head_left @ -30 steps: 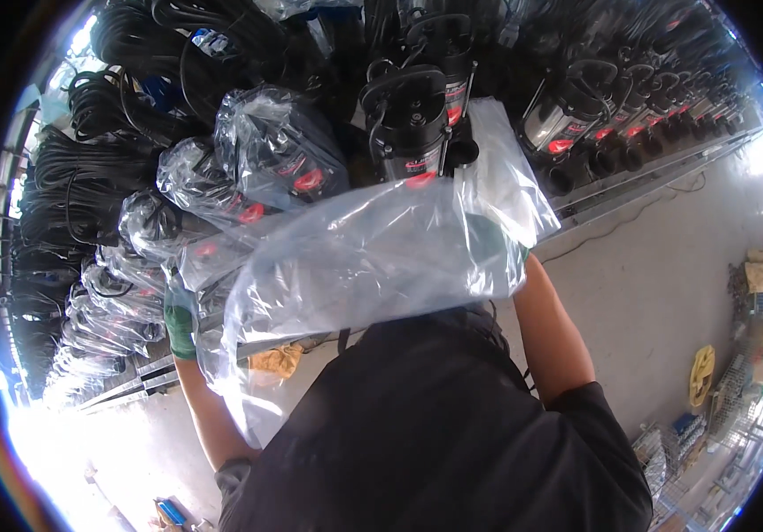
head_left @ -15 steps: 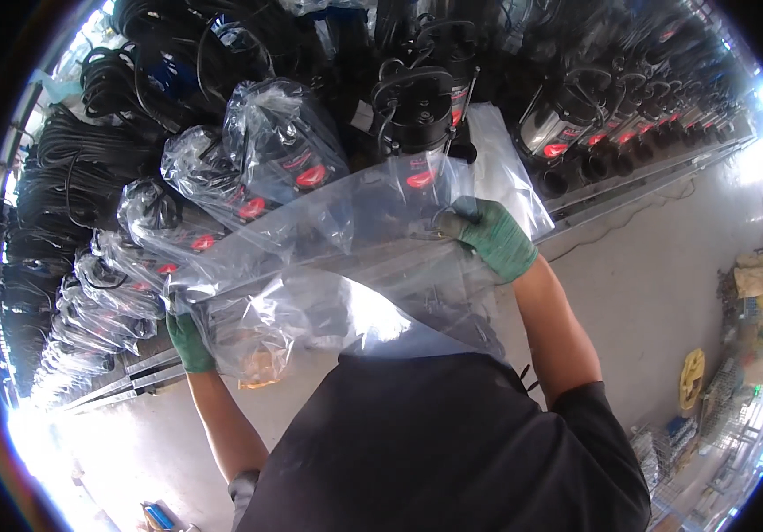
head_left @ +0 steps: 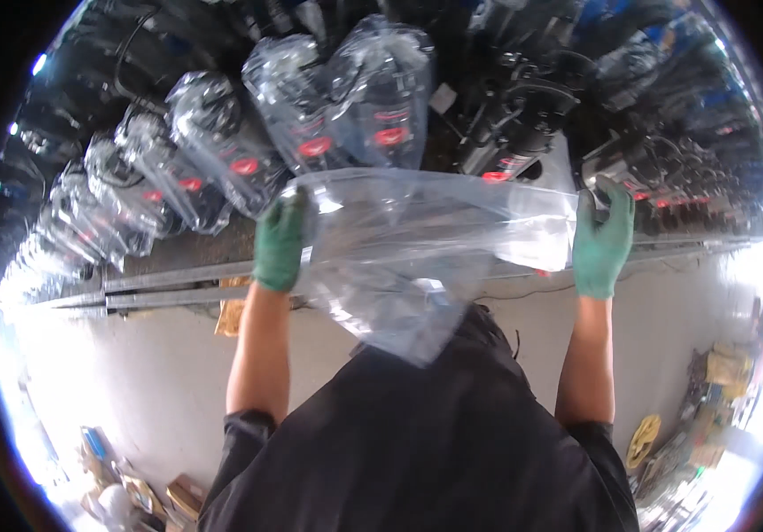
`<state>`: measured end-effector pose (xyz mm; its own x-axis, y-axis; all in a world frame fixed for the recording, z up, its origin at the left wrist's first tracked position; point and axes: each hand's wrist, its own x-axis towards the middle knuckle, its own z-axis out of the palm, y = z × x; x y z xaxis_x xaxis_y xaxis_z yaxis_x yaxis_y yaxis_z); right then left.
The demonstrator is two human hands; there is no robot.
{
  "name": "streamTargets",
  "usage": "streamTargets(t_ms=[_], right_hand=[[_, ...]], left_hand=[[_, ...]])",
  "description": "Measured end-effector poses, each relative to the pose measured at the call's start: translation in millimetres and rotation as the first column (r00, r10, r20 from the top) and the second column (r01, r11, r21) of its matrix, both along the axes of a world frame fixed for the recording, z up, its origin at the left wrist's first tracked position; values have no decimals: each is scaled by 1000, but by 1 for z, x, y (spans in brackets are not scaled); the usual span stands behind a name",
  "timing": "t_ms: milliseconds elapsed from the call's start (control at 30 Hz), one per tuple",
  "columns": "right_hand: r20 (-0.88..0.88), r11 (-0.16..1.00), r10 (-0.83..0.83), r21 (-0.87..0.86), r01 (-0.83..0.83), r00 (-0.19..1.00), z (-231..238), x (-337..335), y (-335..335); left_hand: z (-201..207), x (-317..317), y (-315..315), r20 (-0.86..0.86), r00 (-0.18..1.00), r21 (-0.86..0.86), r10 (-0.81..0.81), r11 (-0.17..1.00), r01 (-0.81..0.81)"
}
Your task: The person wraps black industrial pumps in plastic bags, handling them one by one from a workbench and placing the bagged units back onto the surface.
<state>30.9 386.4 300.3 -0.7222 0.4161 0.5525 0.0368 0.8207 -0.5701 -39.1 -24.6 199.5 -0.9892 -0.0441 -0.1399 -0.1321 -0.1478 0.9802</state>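
Note:
A clear plastic bag [head_left: 399, 222] is stretched sideways in front of me, its lower part hanging in folds before my dark shirt. My left hand [head_left: 280, 239], in a green glove, is closed on the bag's left end. At its right end my right hand [head_left: 605, 238], also green-gloved, has curled fingers pinching the edge. Just beyond the bag stands an unwrapped black and steel pump [head_left: 514, 124] with a top handle and a red label. To its left, a pump in a clear bag [head_left: 386, 97] stands beside another bagged pump [head_left: 297, 106].
More bagged pumps [head_left: 222, 142] run in a row to the far left, and unwrapped ones [head_left: 647, 168] to the right. They stand on a platform with a metal rail edge [head_left: 178, 282]. Behind me are cardboard boxes [head_left: 185, 493] and a yellow coil-like object [head_left: 643, 441] on the floor.
My view has shifted along the row. Both hands now hold the bag nearly level, with the left hand higher and further right in view. The pump just left of the unwrapped one now shows bagged.

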Motion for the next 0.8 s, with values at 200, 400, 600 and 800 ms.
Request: streamTargets(t_ms=[200,400,600,800], right_hand=[[277,670,721,-43,-741,635,35,18,-120],[545,661,681,-169,-731,490,34,15,-129],[434,674,670,-14,-739,603,-33,14,-92],[227,725,663,-432,-536,713,-16,32,-52]], left_hand=[[15,-12,72,-750,563,-587,-347,742,-325],[27,-11,117,-694,613,-626,-377,737,-256],[64,-9,178,366,899,732,-239,671,-119],[6,-24,190,207,913,871,-352,491,-8]])
